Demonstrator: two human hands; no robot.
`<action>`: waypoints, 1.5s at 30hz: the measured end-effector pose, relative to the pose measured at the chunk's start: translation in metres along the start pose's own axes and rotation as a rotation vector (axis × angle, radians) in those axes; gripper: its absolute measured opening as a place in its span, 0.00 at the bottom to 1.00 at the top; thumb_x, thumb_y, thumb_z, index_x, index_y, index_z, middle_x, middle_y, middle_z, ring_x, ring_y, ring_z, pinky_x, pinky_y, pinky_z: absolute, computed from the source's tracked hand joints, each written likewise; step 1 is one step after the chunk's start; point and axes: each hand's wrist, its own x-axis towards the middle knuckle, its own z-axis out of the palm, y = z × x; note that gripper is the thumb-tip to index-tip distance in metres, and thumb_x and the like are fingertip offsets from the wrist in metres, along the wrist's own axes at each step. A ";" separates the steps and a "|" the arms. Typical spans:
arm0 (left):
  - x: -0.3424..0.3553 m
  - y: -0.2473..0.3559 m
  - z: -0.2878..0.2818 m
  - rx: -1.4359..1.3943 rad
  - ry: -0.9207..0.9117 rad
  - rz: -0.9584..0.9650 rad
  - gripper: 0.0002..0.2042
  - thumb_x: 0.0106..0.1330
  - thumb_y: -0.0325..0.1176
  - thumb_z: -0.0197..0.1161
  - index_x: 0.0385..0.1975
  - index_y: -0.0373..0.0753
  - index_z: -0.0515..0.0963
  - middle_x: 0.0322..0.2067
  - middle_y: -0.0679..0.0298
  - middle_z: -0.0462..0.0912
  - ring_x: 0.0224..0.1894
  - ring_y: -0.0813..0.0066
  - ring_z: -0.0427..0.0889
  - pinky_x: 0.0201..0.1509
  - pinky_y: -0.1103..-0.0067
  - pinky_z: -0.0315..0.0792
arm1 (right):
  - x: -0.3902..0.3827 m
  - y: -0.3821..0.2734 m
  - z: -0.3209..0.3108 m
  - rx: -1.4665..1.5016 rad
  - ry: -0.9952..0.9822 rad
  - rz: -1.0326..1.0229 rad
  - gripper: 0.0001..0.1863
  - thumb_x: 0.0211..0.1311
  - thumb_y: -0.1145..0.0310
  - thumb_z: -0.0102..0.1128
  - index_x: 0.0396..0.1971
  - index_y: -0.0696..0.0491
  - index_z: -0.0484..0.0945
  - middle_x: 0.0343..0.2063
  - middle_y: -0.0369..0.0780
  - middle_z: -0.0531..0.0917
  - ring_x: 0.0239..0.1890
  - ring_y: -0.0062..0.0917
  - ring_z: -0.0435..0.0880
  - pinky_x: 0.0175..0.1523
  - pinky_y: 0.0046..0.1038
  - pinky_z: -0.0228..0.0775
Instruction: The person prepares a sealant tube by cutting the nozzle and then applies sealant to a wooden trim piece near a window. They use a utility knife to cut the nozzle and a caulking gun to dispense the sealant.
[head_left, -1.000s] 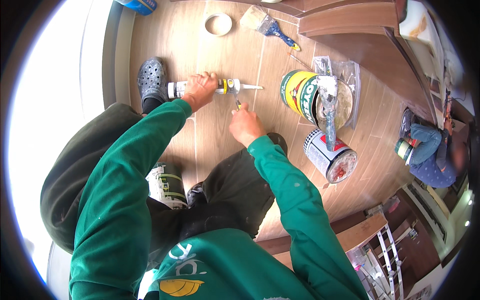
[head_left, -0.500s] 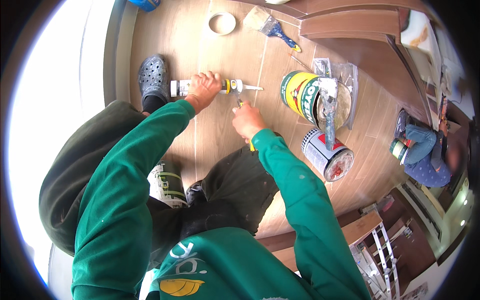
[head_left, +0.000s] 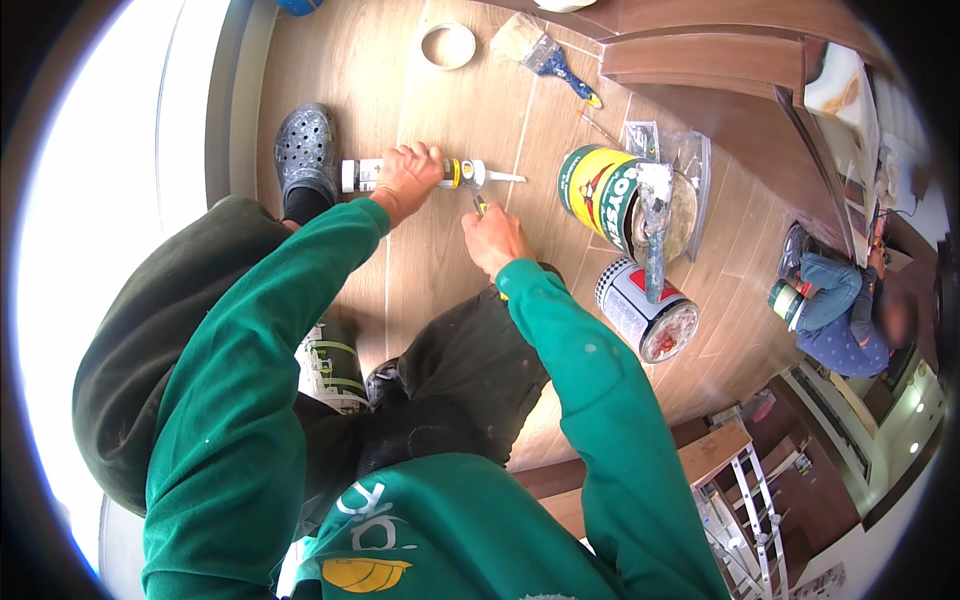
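Note:
A white sealant cartridge [head_left: 358, 176] with a yellow band lies sideways over the wood floor. My left hand [head_left: 408, 180] is wrapped around its middle. Its thin pointed nozzle [head_left: 507, 177] points right. In my right hand [head_left: 497, 241], closed, is a cutter knife [head_left: 481, 205] with a yellow and dark handle, mostly hidden by the fingers. The blade reaches up to the cartridge's nozzle end; whether it touches, I cannot tell.
Right of my hands lie a yellow-green paint can [head_left: 600, 195] with a smeared brush [head_left: 655, 225] across it, and a grey-white can [head_left: 640, 305]. A masking tape roll [head_left: 428, 50] and a wide paintbrush [head_left: 545, 58] lie beyond. A person [head_left: 845, 330] sits far right.
The view has shifted slightly, moving the cans and the seated person a little leftward. Both hands keep almost the same place and grip.

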 end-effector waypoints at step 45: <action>-0.004 0.010 0.009 -0.084 -0.013 0.022 0.09 0.56 0.27 0.63 0.35 0.36 0.74 0.33 0.54 0.80 0.36 0.56 0.84 0.35 0.64 0.75 | -0.020 0.005 -0.004 -0.025 0.038 -0.079 0.18 0.71 0.62 0.49 0.55 0.55 0.71 0.34 0.52 0.85 0.25 0.43 0.86 0.23 0.38 0.77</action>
